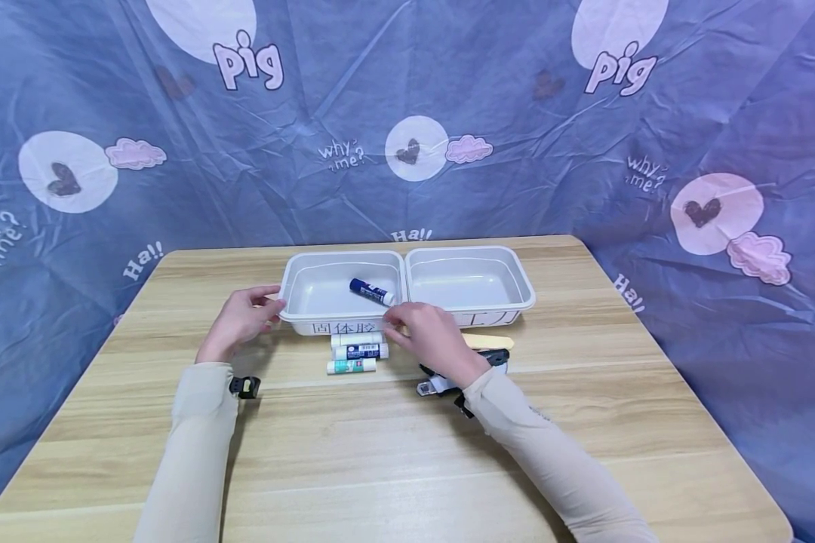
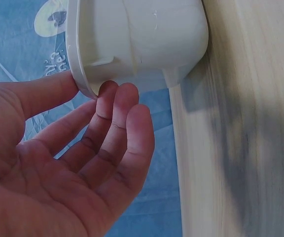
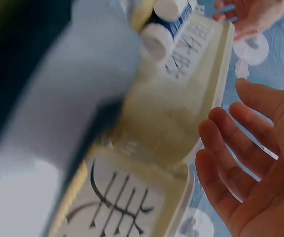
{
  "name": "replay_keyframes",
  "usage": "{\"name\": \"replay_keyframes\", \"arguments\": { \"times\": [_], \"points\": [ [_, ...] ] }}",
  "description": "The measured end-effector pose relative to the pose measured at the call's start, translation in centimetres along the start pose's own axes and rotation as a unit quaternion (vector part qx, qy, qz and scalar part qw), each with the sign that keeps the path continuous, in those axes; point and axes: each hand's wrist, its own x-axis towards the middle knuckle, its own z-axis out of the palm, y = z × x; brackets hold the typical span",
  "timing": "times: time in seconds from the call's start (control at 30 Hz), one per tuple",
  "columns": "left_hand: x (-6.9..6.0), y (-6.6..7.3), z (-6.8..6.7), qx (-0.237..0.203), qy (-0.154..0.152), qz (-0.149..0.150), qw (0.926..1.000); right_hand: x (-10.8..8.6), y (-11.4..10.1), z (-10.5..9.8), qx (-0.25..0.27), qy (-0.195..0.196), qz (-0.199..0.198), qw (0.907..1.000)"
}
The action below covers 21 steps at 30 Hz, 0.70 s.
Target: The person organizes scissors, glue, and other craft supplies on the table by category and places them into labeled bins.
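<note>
My left hand holds the left rim of the left white plastic box, its thumb on the rim and fingers curled beneath, as the left wrist view shows. Inside that box lies a dark blue glue stick with a white end. My right hand is at the front rim near where the two boxes meet, its fingers loosely bent and apart with nothing between them. In front of the left box lie a white glue stick, a blue-and-white glue stick and a green-and-white glue stick.
A second white box adjoins on the right; both bear front labels. Partly hidden under my right forearm are a yellow strip-shaped thing and utility knives. The wooden table meets a blue printed cloth behind.
</note>
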Motion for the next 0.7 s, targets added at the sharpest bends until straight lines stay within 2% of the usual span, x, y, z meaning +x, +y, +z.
{"name": "replay_keyframes", "arguments": {
  "times": [0.27,0.7],
  "points": [
    [0.0,0.0,-0.2,0.004,-0.005,-0.005,1.0,-0.5,-1.4,1.6,-0.046,-0.045,-0.044,0.997],
    [0.3,-0.2,-0.2,0.019,-0.001,-0.016,0.9997,-0.8,-1.9,2.5,-0.056,-0.092,-0.063,0.9922]
  ]
}}
